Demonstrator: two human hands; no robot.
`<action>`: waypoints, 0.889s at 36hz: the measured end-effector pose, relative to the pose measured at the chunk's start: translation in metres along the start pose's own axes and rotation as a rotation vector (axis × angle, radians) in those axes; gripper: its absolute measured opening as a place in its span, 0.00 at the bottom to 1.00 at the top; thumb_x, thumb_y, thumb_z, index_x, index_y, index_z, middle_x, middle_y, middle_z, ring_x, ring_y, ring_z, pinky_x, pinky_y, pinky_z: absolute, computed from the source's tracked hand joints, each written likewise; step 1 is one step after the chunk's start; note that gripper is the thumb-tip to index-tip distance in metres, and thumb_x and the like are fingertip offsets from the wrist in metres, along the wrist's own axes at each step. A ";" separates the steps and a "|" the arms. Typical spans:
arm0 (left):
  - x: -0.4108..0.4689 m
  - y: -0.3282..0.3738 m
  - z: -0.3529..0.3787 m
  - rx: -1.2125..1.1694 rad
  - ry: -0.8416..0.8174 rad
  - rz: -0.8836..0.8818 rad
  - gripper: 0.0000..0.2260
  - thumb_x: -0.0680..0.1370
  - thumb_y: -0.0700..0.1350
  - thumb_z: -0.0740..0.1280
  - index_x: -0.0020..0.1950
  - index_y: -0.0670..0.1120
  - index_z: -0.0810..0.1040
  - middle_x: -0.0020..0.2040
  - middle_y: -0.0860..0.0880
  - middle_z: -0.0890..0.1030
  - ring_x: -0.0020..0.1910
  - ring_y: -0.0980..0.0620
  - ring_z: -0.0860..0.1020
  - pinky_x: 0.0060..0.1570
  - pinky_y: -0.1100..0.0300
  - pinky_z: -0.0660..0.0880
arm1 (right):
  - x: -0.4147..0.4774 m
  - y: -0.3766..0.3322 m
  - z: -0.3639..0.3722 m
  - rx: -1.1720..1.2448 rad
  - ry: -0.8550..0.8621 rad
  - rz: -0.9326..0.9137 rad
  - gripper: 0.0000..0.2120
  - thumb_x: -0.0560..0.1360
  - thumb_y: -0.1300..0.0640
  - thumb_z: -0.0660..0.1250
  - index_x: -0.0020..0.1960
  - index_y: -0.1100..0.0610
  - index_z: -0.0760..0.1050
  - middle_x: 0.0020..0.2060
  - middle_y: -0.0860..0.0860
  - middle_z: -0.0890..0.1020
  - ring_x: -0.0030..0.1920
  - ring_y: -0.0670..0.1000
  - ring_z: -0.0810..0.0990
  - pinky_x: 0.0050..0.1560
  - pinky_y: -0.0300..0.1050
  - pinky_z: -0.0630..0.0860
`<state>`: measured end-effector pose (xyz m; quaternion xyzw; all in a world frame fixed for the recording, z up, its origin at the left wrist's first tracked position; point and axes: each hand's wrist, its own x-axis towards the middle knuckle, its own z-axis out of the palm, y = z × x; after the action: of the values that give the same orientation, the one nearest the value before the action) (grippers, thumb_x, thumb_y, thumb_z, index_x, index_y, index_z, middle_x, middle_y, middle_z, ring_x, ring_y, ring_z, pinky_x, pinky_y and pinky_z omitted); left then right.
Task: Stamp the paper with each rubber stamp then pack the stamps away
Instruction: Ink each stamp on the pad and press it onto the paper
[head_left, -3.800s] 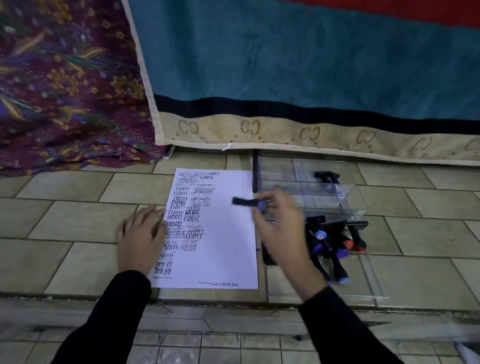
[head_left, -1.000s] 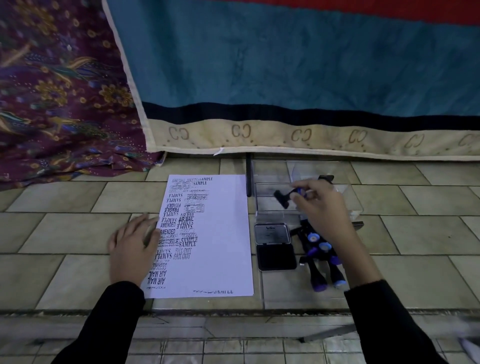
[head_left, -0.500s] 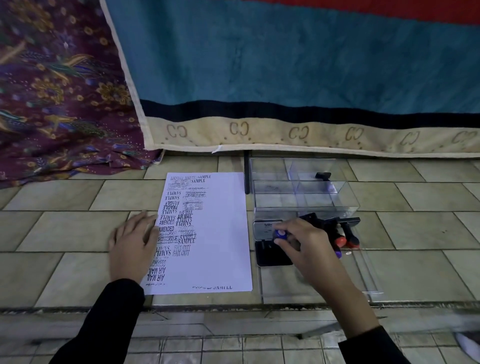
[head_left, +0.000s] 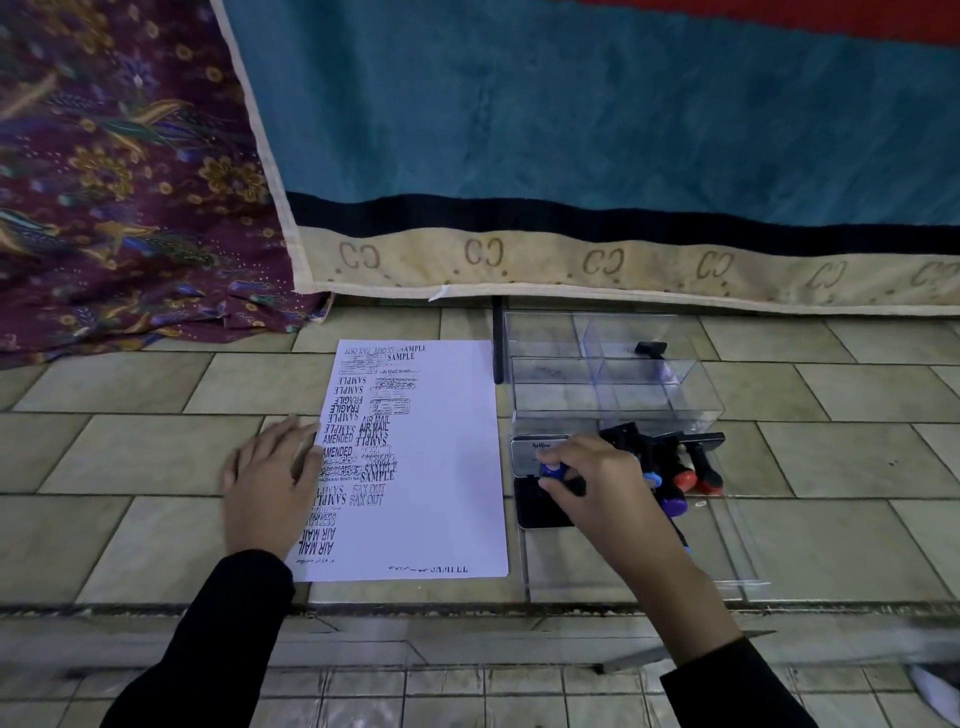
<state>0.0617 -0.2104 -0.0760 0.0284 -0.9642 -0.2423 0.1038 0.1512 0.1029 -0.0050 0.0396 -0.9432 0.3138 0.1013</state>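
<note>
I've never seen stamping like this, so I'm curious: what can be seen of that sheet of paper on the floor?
The sheet of paper is white and lies flat on the tiled floor, its long side running away from the person. Black stamp prints crowd its left half: SAMPLE, AIR MAIL, FRAGILE, AMENDED, FAX OUT, many overlapping, some upside down. The right half is mostly blank. The left hand rests on its left edge, fingers straight. The ink pad lies beside its right edge, not touching.

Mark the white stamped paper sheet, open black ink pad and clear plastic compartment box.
white stamped paper sheet (head_left: 451, 467), head view, blank right half.
open black ink pad (head_left: 534, 512), head view, inked surface.
clear plastic compartment box (head_left: 566, 391), head view, front wall.
</note>
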 end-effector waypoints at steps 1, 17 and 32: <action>0.000 0.000 0.000 0.001 -0.001 0.000 0.13 0.80 0.47 0.64 0.65 0.52 0.78 0.70 0.53 0.73 0.70 0.48 0.66 0.72 0.51 0.53 | -0.002 0.001 -0.001 0.003 -0.010 0.005 0.08 0.69 0.66 0.73 0.48 0.59 0.81 0.43 0.49 0.81 0.39 0.44 0.78 0.46 0.32 0.76; 0.002 -0.005 0.002 0.010 0.012 0.019 0.13 0.80 0.47 0.65 0.64 0.53 0.78 0.70 0.52 0.73 0.69 0.48 0.67 0.71 0.50 0.53 | 0.024 -0.076 0.052 0.243 -0.048 -0.141 0.11 0.72 0.62 0.70 0.55 0.59 0.80 0.46 0.53 0.81 0.42 0.48 0.80 0.49 0.31 0.73; 0.002 -0.003 0.001 -0.017 0.009 0.009 0.19 0.75 0.54 0.57 0.63 0.54 0.78 0.69 0.52 0.74 0.69 0.49 0.68 0.70 0.51 0.54 | 0.045 -0.105 0.105 0.106 -0.157 -0.258 0.08 0.76 0.60 0.66 0.52 0.62 0.78 0.48 0.56 0.79 0.49 0.54 0.76 0.50 0.49 0.75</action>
<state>0.0594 -0.2131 -0.0780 0.0243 -0.9617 -0.2501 0.1093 0.1048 -0.0446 -0.0161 0.1901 -0.9175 0.3435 0.0647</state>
